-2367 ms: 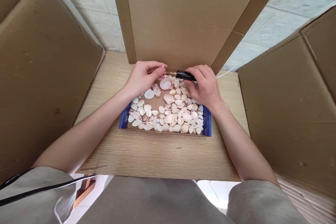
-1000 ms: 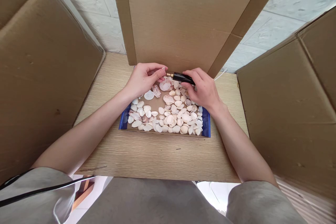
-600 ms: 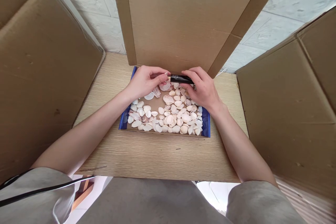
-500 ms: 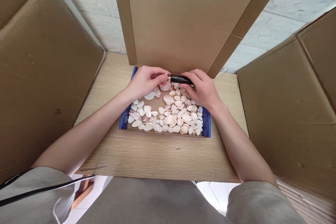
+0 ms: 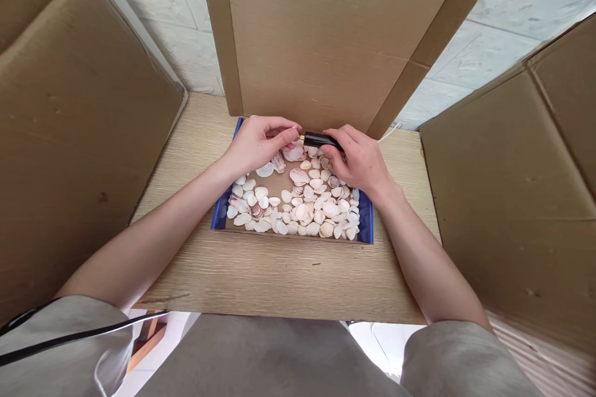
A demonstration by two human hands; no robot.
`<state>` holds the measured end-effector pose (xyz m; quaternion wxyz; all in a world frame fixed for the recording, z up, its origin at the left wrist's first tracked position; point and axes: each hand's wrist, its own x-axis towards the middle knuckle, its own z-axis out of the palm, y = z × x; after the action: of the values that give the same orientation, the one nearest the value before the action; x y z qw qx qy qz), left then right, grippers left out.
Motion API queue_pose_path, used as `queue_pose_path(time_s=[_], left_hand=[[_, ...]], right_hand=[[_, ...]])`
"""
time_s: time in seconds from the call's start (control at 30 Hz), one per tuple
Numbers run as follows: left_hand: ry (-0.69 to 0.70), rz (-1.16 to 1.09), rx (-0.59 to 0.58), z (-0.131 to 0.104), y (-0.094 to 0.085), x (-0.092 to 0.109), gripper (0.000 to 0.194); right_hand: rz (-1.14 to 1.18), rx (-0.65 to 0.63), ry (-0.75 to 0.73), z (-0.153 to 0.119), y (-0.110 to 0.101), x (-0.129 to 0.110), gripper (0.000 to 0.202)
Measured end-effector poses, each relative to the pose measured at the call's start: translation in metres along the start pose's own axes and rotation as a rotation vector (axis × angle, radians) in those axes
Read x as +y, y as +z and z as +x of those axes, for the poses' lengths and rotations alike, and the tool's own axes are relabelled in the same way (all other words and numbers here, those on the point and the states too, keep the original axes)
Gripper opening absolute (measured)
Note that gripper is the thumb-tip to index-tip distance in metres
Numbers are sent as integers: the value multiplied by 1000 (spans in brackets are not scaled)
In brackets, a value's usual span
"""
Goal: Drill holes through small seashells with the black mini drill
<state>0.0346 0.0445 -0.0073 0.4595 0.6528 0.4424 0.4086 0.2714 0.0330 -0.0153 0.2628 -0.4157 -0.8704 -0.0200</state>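
Observation:
A black cylindrical tool (image 5: 318,139) with a thin gold-coloured tip lies level above the far side of a blue-ended tray (image 5: 366,220). My right hand (image 5: 361,158) is closed round its right end. At the tip, the thumb and fingers of my left hand (image 5: 265,141) are pinched together; whatever is between them is too small to make out. Below both hands, many white and pinkish seashells (image 5: 302,212) are spread in the tray. A larger ribbed shell (image 5: 298,175) lies near the tray's middle.
The tray rests on a light wooden table (image 5: 279,279). Cardboard panels stand at the left (image 5: 84,118), the back (image 5: 326,31) and the right (image 5: 507,180). A thin white cord (image 5: 390,131) shows behind my right hand. A black cable (image 5: 84,336) crosses the lower left.
The black tool has turned slightly in my right hand, and more of its gold tip shows. My left hand has barely moved.

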Motion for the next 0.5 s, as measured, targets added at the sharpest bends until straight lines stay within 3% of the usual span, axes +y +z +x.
queue_pose_path(time_s=[0.23,0.5], left_hand=[[46,2,87,0,1,3,27],[61,107,61,0,0,2,25]], right_hand=[[-72,81,-9,1,0,-1,34],[-112,74,4,2,-1,-4,30]])
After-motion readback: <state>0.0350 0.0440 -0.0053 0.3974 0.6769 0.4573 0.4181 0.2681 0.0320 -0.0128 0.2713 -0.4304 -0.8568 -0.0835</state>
